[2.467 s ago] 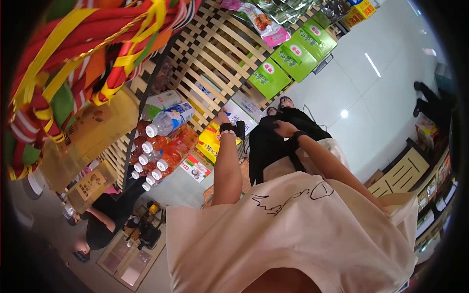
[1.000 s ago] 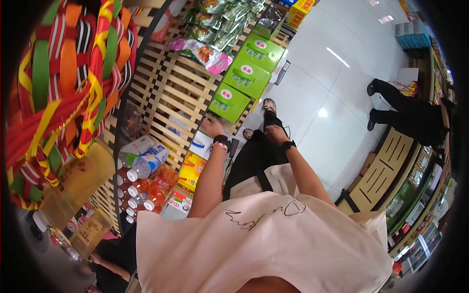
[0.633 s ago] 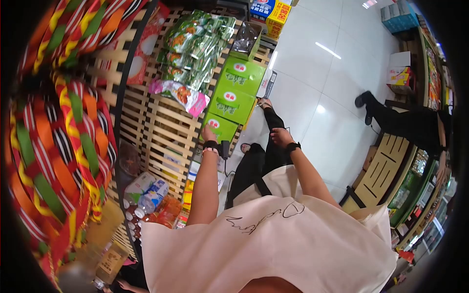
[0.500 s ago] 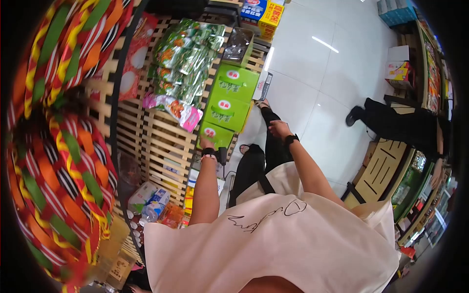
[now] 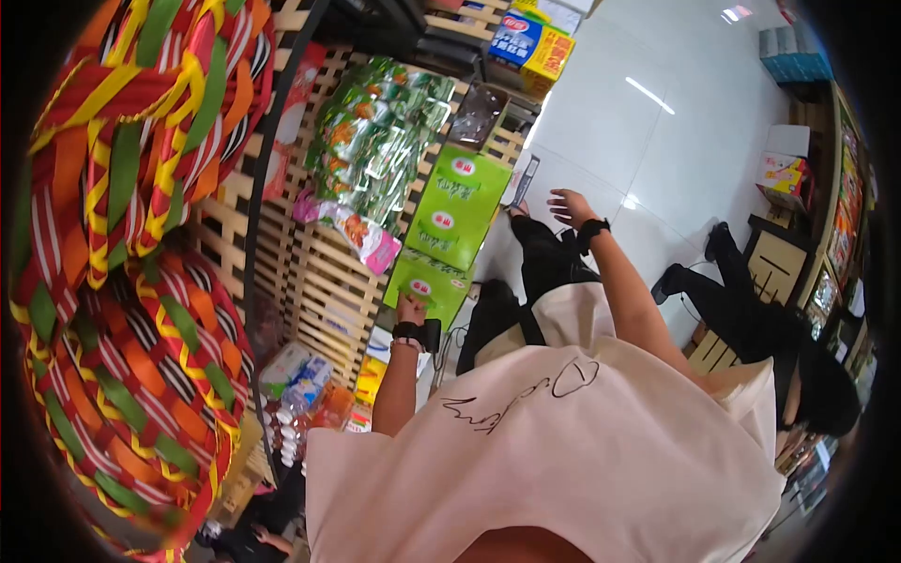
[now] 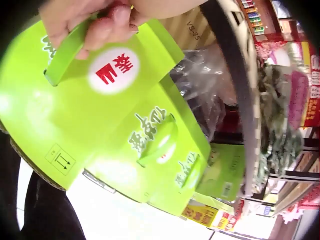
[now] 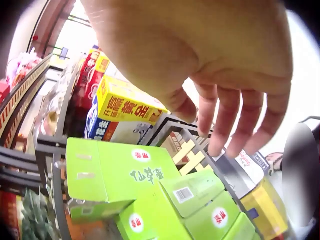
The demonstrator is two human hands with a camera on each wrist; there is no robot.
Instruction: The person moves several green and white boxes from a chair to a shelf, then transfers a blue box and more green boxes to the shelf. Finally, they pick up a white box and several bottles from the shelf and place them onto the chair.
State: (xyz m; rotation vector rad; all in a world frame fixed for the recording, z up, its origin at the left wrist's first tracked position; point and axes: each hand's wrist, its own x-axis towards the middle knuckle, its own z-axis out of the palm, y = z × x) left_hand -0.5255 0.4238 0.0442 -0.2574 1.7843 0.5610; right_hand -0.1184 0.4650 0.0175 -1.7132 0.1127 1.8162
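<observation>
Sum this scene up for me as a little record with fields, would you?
Place: a shop, at a slatted shelf
Left hand: fingers curled round the handle of a green box
Right hand: open, holding nothing
Next to that box: more green boxes
Also on shelf: green packets, pink packet
Nearest the head camera: striped woven goods
Across the aisle: person in black
</observation>
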